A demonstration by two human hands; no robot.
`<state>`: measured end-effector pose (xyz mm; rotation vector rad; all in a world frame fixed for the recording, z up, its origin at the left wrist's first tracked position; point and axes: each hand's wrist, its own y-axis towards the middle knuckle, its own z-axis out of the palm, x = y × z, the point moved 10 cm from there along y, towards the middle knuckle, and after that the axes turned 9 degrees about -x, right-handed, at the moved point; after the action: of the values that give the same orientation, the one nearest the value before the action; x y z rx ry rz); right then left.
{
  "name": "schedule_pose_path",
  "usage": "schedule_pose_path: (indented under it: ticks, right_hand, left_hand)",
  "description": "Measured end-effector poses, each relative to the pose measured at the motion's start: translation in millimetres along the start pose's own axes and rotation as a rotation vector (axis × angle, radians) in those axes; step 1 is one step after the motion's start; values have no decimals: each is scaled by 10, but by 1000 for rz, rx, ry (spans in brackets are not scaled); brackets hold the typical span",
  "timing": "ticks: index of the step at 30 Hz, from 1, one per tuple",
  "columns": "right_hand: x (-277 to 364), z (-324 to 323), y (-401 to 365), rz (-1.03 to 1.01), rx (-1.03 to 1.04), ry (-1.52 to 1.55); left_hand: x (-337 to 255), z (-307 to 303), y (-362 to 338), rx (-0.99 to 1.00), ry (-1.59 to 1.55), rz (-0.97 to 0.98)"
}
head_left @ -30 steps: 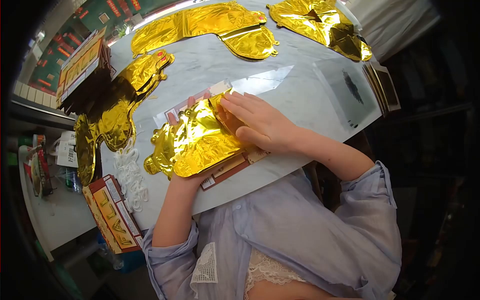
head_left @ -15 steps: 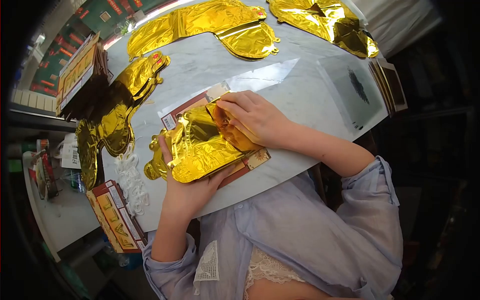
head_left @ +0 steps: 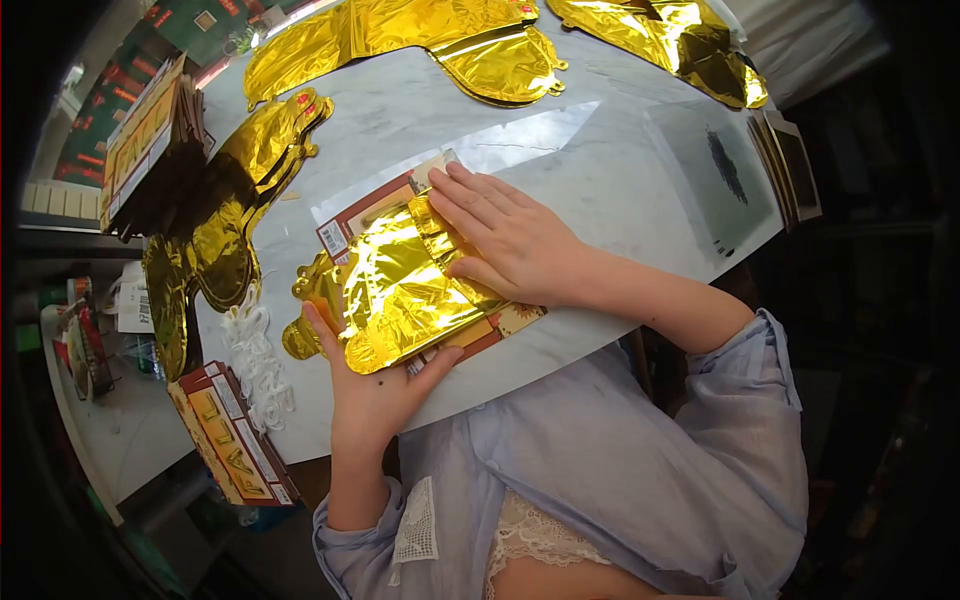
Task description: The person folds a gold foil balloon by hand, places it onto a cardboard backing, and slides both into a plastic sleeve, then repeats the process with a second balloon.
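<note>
A folded gold foil balloon [head_left: 400, 290] lies over a printed card in a clear sleeve [head_left: 375, 207] on the table. With its fingers stretched out flat, my right hand [head_left: 515, 240] presses on the balloon's right side. My left hand [head_left: 375, 390] holds the lower left edge of the folded foil, its index finger along the left side and its thumb near the card's lower edge. The other left fingers are hidden under the foil. A smaller lobed piece of foil [head_left: 303, 338] sticks out to the left of the index finger.
More flat gold foil balloons lie at the back [head_left: 390, 35], back right [head_left: 660, 40] and left [head_left: 225, 210]. Stacked printed cards [head_left: 150, 140] stand at the left, with a "FALL" card pack [head_left: 230, 435] at the near left edge. White cord [head_left: 258, 365] lies beside it. Clear sleeves [head_left: 700, 170] are at the right.
The right part of the foil has been folded over and now lies flatter. My right hand has gone from curled fingers to a flat palm on it. My left hand has shifted slightly down.
</note>
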<state>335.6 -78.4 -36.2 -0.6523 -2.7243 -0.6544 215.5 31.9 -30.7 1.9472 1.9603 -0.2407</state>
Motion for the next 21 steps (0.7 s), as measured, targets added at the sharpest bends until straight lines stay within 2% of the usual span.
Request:
schedule_pose_path:
  ticks: [4,12,18,21]
  right_hand:
    - [48,50,2,5,46,-101]
    - [59,57,22,17,36,-82]
    - [55,39,27,0,22,-85]
    - [50,54,20,-3,23,-93]
  left_hand:
    - [4,3,2,-5,14,2]
    - [10,0,6,2,8,-8]
    - [-143,-65,-60,-67,134,38]
    - [-325,-8,-197,83,-9,-8]
